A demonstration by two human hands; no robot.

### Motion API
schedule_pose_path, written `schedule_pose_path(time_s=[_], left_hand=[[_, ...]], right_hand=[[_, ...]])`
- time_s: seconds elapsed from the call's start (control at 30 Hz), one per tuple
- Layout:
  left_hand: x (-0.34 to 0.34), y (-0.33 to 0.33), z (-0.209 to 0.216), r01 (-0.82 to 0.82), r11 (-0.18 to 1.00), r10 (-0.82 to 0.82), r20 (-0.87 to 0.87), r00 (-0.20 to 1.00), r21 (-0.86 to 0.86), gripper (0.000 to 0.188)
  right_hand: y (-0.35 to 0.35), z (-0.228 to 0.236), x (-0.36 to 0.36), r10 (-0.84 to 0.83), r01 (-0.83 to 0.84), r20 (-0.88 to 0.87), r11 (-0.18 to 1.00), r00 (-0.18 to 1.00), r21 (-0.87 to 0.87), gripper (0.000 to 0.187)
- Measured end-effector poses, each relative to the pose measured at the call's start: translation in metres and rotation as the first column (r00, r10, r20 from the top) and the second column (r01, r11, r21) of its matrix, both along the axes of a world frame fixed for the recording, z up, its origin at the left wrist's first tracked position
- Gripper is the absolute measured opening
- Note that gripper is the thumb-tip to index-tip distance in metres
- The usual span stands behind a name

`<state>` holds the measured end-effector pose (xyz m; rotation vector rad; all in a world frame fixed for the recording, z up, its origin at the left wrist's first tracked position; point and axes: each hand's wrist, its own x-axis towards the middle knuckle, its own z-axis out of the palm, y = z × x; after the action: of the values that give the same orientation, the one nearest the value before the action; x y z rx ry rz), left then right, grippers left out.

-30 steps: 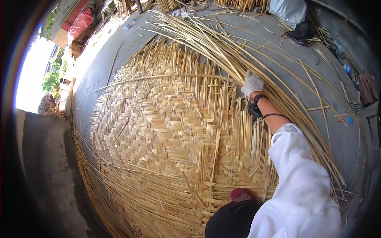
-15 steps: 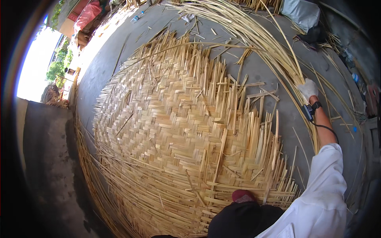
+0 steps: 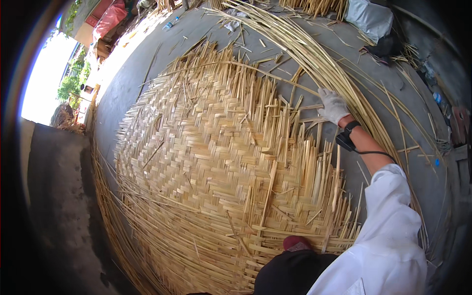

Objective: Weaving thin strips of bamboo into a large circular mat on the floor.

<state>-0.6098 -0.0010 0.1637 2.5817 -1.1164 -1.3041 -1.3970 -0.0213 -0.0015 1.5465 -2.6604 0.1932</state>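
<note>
My right hand (image 3: pixel 333 106), in a pale work glove, is over the right edge of a large woven mat (image 3: pixel 211 132) of split bamboo-like strips. Its fingers look stretched out and apart. A long thin strip (image 3: pixel 280 78) lies across the mat's far part and runs up to the fingertips; whether they touch it I cannot tell. Just right of the hand, a long curved bundle of loose strips (image 3: pixel 314 56) arcs along the floor. My left hand is out of the picture.
The mat's unwoven strip ends (image 3: pixel 314 162) stick out on the right. Scraps lie on the grey floor (image 3: pixel 123 83). A low wall (image 3: pixel 61 196) borders the left. At the far right is a pale sack (image 3: pixel 369 19); a bottle (image 3: pixel 170 23) lies at the far left. My shoe (image 3: pixel 297 243) is on the mat.
My right hand has left the strip bundle and moved left toward the mat's edge. The long thin strip's right end now lies nearer me, at the fingertips. The bundle has shifted slightly.
</note>
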Motion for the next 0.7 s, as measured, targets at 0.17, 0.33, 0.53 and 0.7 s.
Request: schedule_pose_path(time_s=[0.17, 0.33, 0.53, 0.7], left_hand=[[0.004, -0.001, 0.001, 0.028, 1.000, -0.028, 0.030, 0.999, -0.001, 0.051], [0.035, 0.031, 0.004, -0.004, 1.000, 0.005, 0.081, 0.997, -0.003, 0.051], [0.094, 0.093, -0.002, -0.023, 1.000, 0.025, 0.173, 0.985, -0.014, 0.050], [0.144, 0.192, -0.006, 0.082, 0.996, -0.087, 0.339, 0.937, 0.030, 0.049]], right_hand=[[-0.030, -0.026, 0.020, -0.169, 0.227, 0.365, 0.966, 0.915, -0.121, 0.022], [0.021, -0.014, -0.092, -0.181, 0.552, 0.555, 0.549, 0.812, -0.628, 0.021], [0.123, -0.019, -0.197, -0.644, 0.792, 0.523, 0.601, 0.558, -0.105, 0.041], [0.069, -0.012, -0.104, -0.357, 0.349, -0.259, 0.934, 0.898, -0.075, 0.059]])
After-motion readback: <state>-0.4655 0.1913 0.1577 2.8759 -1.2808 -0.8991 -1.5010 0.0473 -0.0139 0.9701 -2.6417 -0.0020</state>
